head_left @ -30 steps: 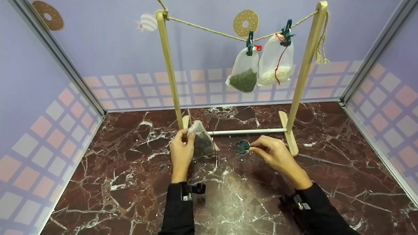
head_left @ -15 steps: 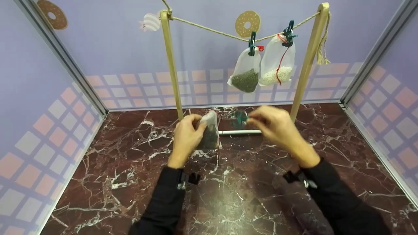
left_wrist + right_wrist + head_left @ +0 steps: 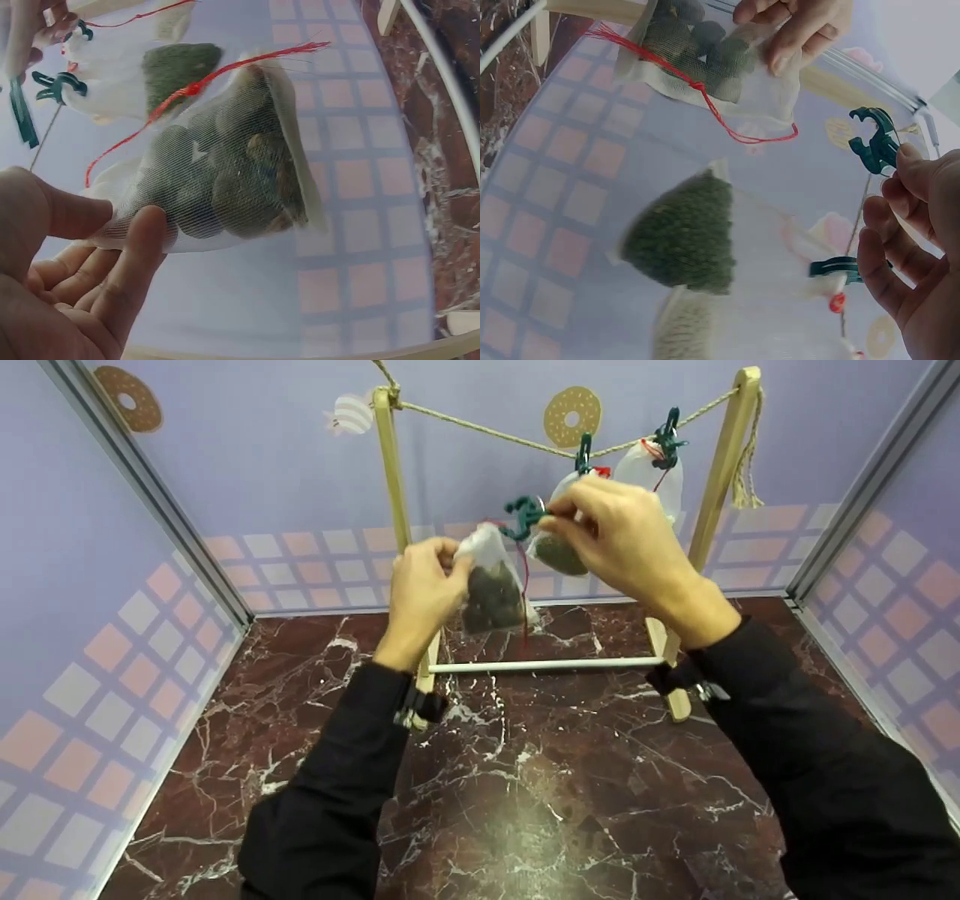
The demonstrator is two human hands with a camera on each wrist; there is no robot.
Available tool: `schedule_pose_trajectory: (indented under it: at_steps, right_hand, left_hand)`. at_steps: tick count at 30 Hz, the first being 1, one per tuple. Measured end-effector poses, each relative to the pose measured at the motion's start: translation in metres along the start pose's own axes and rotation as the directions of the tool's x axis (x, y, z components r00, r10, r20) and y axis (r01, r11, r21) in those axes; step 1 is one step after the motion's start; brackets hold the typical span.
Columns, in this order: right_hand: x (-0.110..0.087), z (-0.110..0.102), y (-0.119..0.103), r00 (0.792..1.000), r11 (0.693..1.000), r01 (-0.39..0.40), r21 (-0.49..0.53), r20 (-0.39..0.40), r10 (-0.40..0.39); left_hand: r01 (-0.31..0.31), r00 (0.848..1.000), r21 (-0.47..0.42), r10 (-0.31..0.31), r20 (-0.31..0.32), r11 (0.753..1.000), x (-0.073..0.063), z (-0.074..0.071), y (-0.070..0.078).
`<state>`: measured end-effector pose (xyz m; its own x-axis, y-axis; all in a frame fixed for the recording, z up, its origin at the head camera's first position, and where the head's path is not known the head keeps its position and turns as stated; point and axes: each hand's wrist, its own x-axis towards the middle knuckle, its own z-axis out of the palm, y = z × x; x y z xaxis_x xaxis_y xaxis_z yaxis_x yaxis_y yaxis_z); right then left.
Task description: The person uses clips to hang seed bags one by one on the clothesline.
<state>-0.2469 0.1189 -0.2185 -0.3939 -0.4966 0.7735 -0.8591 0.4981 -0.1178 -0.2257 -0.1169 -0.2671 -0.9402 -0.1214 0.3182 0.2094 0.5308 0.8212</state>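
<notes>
My left hand (image 3: 429, 592) pinches the top of a white mesh drawstring bag (image 3: 217, 161) holding dark, flat rounded pieces. A red cord runs down the bag's side. To its right, my right hand (image 3: 622, 529) holds a dark green plastic clip (image 3: 877, 142) by its handles between thumb and fingers; the clip's jaws point toward the bag. In the head view the clip overlaps the bag's top edge, but the right wrist view has them apart. Behind the right hand hang a bag of green bits (image 3: 682, 236) and a bag of white grains (image 3: 651, 472), the latter partly hidden.
A rope (image 3: 487, 431) sags between two wooden posts (image 3: 391, 472), with green clips (image 3: 666, 439) holding the hanging bags. A white rod (image 3: 547, 665) joins the stand's feet above the dark marble tabletop (image 3: 525, 780). Purple walls surround it.
Both hands have risen from near the tabletop toward the rope, the left carrying the bag of dark pieces and the right the green clip. The clip has come closer to the bag.
</notes>
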Motion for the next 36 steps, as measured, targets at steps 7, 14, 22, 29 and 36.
schedule_pose_trajectory:
  at_steps: [7,14,22,29,36]
  right_hand:
    - [0.024,-0.008,-0.002,0.999,0.997,0.006,-0.078,-0.037,-0.009]
    - [0.047,-0.012,0.005,0.996,0.993,-0.01,-0.119,-0.093,-0.001]
    - [0.064,-0.008,0.011,0.986,0.983,-0.151,-0.109,-0.084,0.142]
    - [0.068,0.0,0.018,0.99,0.988,-0.137,-0.076,-0.044,0.134]
    - [0.069,0.006,0.018,0.978,0.97,-0.207,-0.123,-0.037,0.204]
  left_hand:
    - [0.078,0.997,-0.097,-0.075,0.036,0.992,0.017,-0.013,0.027]
    - [-0.041,0.993,-0.113,0.028,-0.118,0.993,0.03,-0.021,0.038]
    - [-0.17,0.934,0.001,0.162,-0.318,0.985,0.041,-0.023,0.035]
    - [-0.226,0.9,0.02,0.217,-0.378,0.974,0.047,-0.019,0.033]
    - [-0.269,0.884,0.019,0.255,-0.392,0.963,0.049,-0.014,0.032]
